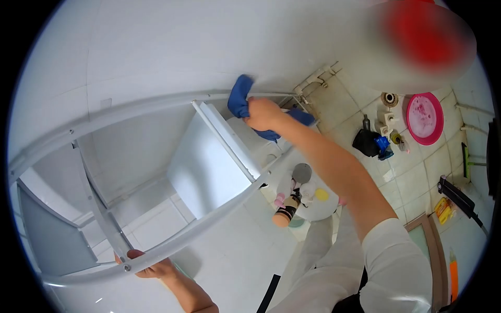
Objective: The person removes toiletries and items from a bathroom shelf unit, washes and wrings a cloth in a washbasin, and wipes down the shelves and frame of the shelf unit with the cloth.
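Observation:
A tall metal shelf rack (201, 223) with pale rails runs across the left and middle of the head view. My left hand (156, 268) is closed around its near lower rail, close to a bolt; part of the fingers is behind the metal. My right hand (262, 113) reaches over to the far rail and grips a blue cloth (240, 97). One end of the cloth sticks up above the hand, and more blue fabric hangs below it and beside the wrist. A white shelf panel (209, 167) spans the rack left of my right hand.
Bottles and a round grey lid (301, 173) sit on a white surface below my right forearm. On the tiled floor stand a pink basin (440, 122) with suds, a black bag (365, 143) and small items. A squeegee (466, 161) leans at right. A blurred red-and-white object (422, 39) fills the top right.

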Demonstrator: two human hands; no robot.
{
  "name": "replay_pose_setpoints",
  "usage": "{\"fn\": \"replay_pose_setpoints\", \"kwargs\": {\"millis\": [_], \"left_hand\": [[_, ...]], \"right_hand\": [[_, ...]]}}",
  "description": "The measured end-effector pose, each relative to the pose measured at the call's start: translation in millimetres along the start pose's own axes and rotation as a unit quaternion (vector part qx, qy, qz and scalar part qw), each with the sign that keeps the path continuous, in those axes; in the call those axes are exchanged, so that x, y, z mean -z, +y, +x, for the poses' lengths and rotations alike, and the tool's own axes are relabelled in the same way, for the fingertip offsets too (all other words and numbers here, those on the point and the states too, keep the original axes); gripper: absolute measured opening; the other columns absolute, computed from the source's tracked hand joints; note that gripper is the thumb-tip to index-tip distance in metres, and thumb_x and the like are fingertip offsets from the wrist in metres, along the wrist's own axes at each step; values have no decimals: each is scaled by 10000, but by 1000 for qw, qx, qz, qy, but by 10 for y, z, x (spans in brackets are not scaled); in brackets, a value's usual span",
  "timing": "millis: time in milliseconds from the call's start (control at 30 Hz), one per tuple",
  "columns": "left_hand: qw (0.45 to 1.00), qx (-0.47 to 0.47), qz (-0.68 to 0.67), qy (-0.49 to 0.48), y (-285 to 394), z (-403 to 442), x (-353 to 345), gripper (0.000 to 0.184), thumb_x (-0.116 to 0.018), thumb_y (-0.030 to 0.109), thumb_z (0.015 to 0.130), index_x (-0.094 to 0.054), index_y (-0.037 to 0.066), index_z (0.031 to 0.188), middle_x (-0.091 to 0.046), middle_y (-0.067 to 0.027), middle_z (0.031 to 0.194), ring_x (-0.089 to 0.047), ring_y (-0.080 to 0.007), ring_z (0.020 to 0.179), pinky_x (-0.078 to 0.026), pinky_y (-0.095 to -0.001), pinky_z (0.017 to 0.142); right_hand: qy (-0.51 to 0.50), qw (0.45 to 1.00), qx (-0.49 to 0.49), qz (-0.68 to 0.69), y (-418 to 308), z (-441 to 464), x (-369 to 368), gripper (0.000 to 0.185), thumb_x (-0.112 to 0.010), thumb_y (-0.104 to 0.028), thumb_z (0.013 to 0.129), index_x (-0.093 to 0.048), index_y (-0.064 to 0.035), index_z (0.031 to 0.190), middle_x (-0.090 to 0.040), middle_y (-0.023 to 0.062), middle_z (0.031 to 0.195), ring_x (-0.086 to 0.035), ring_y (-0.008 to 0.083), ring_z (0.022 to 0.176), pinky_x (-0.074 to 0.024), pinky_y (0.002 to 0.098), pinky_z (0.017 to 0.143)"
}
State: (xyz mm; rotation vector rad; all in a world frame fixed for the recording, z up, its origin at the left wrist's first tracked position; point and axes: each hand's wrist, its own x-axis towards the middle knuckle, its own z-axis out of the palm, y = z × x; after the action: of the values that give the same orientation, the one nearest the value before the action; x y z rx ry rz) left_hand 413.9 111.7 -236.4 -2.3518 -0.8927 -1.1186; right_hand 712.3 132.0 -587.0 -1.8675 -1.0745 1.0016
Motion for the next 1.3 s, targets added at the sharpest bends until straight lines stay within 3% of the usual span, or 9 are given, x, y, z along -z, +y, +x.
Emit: {"fn": "replay_pose_setpoints", "kwargs": {"millis": [300, 533, 633, 800, 900, 967, 1033, 1100, 1300], "left_hand": [[1000, 17, 0, -20, -70, -24, 44, 193, -517, 172, 1029, -500, 1, 940, -511, -30, 867, -439, -120, 743, -395, -245, 700], [997, 26, -62, -43, -125, -54, 35, 315, -517, 116, 987, -515, -76, 1237, -522, -151, 1167, -541, -221, 992, -453, -302, 865], [987, -126, 32, -89, 117, 133, 41, 481, -611, 231, 956, -457, -58, 1309, -523, -184, 1212, -520, -295, 1065, -410, -384, 946], [984, -59, -170, 9, 563, -62, 184, 610, -619, 404, 941, -412, 27, 1374, -461, -220, 1397, -454, -358, 1275, -368, -518, 1043], [953, -19, -302, -26, 604, -911, 444, 608, -626, 426, 932, -424, 45, 1361, -483, -219, 1369, -451, -379, 1291, -327, -589, 1094], [922, 4, -364, -132, 495, -1577, 602, 592, -627, 430, 928, -448, 37, 1334, -506, -227, 1335, -504, -380, 1241, -315, -607, 1104], [893, 66, -373, -243, 304, -2198, 860, 571, -636, 430, 913, -496, 8, 1270, -551, -235, 1265, -578, -372, 1142, -320, -615, 1095], [867, 131, -377, -298, 128, -2715, 1132, 498, -667, 377, 868, -562, -23, 1145, -625, -233, 1118, -641, -358, 989, -346, -611, 1053], [807, 282, -394, -338, -568, -4233, 1920, 478, -659, 378, 842, -586, -23, 1092, -678, -218, 1010, -665, -334, 892, -406, -586, 989]], "right_hand": [[-207, 975, 16, -83, 287, -833, 199, 399, -677, -319, 787, -666, -13, 1043, -698, 221, 985, -673, 391, 949, -547, 468, 821], [-16, 999, -30, -15, 1256, -1582, 220, 454, -699, -307, 752, -628, -9, 1088, -677, 260, 978, -647, 438, 923, -522, 484, 842], [72, 979, -137, 135, 1297, -2096, 274, 436, -695, -275, 746, -632, 25, 1056, -670, 273, 990, -644, 433, 952, -520, 461, 847], [-31, 983, -152, 95, 778, -2546, -183, 459, -696, -308, 722, -645, 61, 990, -667, 290, 990, -648, 413, 957, -513, 440, 842], [-35, 991, -9, 129, 251, -2202, -545, 465, -672, -299, 740, -614, 31, 1063, -664, 288, 921, -635, 463, 901, -526, 477, 806], [76, 996, 31, 33, 108, -1790, -912, 452, -683, -293, 747, -618, 16, 1069, -672, 256, 889, -632, 456, 884, -510, 495, 809], [364, 901, 234, -42, -32, -1390, -1249, 463, -697, -320, 762, -625, -22, 1108, -665, 243, 1018, -613, 438, 974, -487, 494, 857], [258, 946, 193, -30, 14, -1035, -1396, 480, -686, -351, 796, -616, -83, 1188, -627, 183, 1200, -570, 392, 1116, -447, 474, 949], [404, 830, 211, -322, 346, -535, -2041, 436, -609, -368, 861, -612, -143, 1234, -577, 95, 1337, -522, 326, 1228, -417, 450, 1011]]}}
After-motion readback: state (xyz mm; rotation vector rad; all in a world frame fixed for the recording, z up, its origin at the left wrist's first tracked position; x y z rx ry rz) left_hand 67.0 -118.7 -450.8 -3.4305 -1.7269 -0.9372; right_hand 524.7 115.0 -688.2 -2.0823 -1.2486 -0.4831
